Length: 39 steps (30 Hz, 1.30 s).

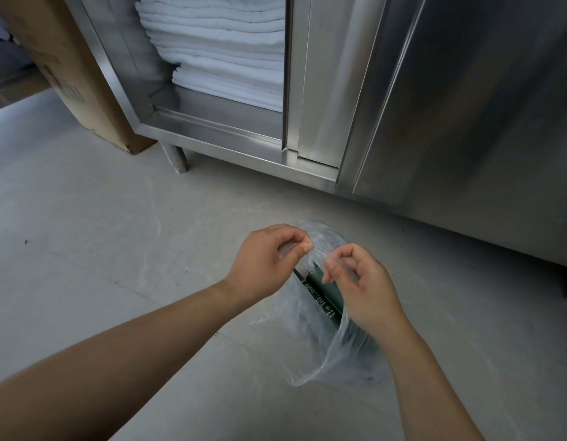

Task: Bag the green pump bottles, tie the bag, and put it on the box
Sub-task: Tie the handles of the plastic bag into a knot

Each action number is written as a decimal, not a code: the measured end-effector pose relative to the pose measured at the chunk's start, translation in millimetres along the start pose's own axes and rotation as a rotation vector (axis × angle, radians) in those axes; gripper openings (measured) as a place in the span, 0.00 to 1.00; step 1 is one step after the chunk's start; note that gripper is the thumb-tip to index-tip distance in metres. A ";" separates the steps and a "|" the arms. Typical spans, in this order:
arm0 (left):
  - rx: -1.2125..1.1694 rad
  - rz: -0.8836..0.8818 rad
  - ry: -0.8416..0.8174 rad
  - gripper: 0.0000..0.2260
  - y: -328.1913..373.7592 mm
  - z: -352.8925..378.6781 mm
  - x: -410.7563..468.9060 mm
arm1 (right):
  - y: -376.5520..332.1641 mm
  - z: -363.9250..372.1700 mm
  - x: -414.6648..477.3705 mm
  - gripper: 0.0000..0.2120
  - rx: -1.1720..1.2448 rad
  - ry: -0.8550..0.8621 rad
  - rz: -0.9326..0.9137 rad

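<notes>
Green pump bottles (328,296) lie inside the clear plastic bag (320,354) on the floor (101,249), long axes running up-left toward the bag mouth. Left hand (263,262) and right hand (365,288) each pinch mouth film directly above the bottles, apparently for knotting.

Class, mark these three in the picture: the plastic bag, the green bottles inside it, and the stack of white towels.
plastic bag (320,358): head view, lower clear wall.
green bottles (325,297): head view, dark labelled side seen through the bag's mouth.
white towels (218,43): head view, front folds of the stack.
</notes>
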<state>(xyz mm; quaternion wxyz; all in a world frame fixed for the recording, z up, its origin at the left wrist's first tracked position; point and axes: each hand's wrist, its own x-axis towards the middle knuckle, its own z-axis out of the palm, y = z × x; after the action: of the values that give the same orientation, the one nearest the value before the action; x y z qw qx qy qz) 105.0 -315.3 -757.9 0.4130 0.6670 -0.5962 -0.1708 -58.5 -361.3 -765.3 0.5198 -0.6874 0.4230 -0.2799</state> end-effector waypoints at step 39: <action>-0.370 -0.225 -0.043 0.10 -15.8 -20.8 -13.7 | 4.9 12.0 7.2 0.08 0.123 0.289 -0.034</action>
<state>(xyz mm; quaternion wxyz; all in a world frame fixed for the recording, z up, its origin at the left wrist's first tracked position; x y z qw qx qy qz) 127.2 -296.0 -761.0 0.4939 0.6383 -0.4853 -0.3365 -46.5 -362.3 -774.0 0.4898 -0.6140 0.4639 -0.4098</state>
